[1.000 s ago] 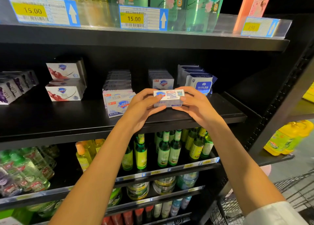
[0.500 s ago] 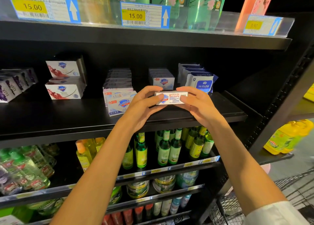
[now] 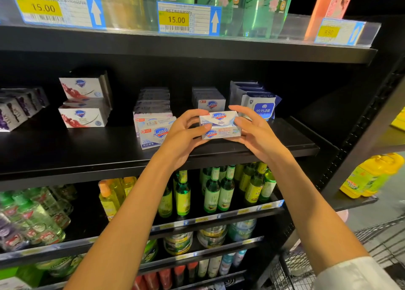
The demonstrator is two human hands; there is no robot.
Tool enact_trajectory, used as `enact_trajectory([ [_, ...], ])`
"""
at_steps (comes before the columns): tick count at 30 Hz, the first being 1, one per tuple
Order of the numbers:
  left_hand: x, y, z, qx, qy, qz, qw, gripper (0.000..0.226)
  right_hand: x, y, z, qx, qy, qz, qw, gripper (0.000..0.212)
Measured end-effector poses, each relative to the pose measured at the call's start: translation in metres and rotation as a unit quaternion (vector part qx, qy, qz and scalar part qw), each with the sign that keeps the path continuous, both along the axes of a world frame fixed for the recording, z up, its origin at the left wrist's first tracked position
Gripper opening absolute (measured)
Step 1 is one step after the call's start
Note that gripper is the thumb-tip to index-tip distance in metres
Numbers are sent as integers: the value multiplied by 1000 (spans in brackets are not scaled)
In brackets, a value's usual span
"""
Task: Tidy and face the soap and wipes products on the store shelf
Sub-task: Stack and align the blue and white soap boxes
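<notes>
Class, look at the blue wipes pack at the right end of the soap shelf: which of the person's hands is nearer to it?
Right. The right hand sits just in front of the wipes pack, gripping the soap box; the left hand holds the box's far side.

Black shelf [image 3: 65, 149] — soap boxes [image 3: 83, 116], wipes packs [image 3: 260, 105] on it.

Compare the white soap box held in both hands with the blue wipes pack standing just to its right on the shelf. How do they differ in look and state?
The soap box is a rigid white carton; the wipes pack is a soft pouch with a blue label. The soap box is gripped by the left hand and right hand, tilted at the shelf's front; the wipes pack stands upright, untouched, fronting a row. Both carry a shield logo.
</notes>
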State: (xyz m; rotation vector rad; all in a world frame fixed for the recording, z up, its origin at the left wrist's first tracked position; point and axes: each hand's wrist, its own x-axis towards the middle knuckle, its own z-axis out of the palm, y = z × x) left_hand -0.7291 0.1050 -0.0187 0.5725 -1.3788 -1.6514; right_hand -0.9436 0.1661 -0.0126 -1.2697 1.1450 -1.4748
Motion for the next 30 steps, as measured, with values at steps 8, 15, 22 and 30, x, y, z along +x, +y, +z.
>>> enact_trajectory([
  [8,2,3,-1,-39,4,-13,999,49,2,2,1,20,-3,-22,1000,42],
  [15,-1,2,-2,-39,-27,25,999,50,-1,0,-4,-7,10,-10,1000,45],
  [22,1,16,2,-112,-33,99,988,42,-1,-2,-5,-31,57,-9,998,53],
  [30,42,33,16,-185,-42,209,959,39,2,-4,-10,-22,225,-4,974,47],
])
